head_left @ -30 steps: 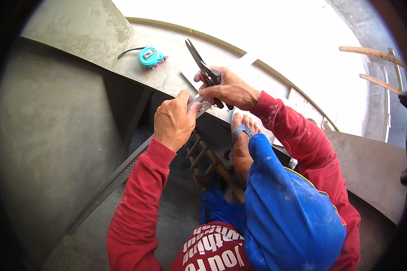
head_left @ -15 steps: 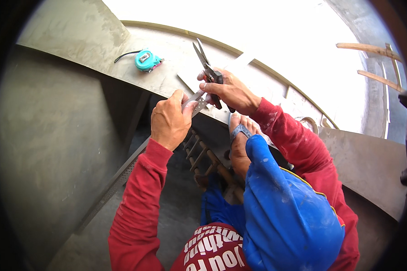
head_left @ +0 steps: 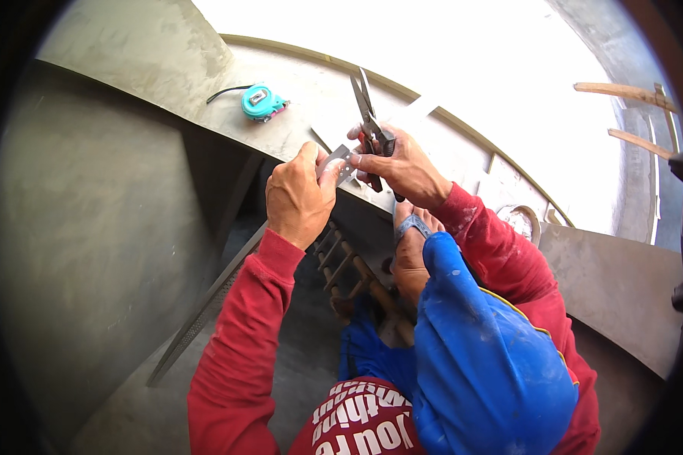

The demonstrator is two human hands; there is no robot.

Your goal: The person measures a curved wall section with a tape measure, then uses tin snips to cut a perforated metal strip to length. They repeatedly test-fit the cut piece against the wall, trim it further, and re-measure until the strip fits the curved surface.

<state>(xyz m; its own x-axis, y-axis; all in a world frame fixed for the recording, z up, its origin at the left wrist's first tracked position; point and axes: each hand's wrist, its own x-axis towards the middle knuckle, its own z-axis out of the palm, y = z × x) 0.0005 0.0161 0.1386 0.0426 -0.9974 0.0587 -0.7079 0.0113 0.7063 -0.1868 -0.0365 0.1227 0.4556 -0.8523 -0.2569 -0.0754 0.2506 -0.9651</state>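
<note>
My left hand (head_left: pixel 302 193) is closed around a long perforated corner bead (head_left: pixel 205 311), near its upper end. The bead runs back under my left forearm and slopes down toward the floor at lower left. Its holed end pokes out past my left thumb, and my right thumb touches it there. In my right hand (head_left: pixel 406 168) is a pair of tin snips (head_left: pixel 367 102) with dark handles. Their blades point up and away, slightly parted and clear of the bead. Part of the handles is hidden by my fingers.
A turquoise tape measure (head_left: pixel 261 103) with a black strap lies on the pale ledge (head_left: pixel 296 83). My sandalled foot (head_left: pixel 411 227) rests at the ledge's edge, beside a round whitish container (head_left: pixel 520 220). Below is a wooden ladder (head_left: pixel 357 265). Wooden sticks (head_left: pixel 622 91) jut in at upper right.
The view has shifted a little, moving everything rightward. My left hand has turned the bead's end so its holed face shows more, and my right thumb has come onto that end.
</note>
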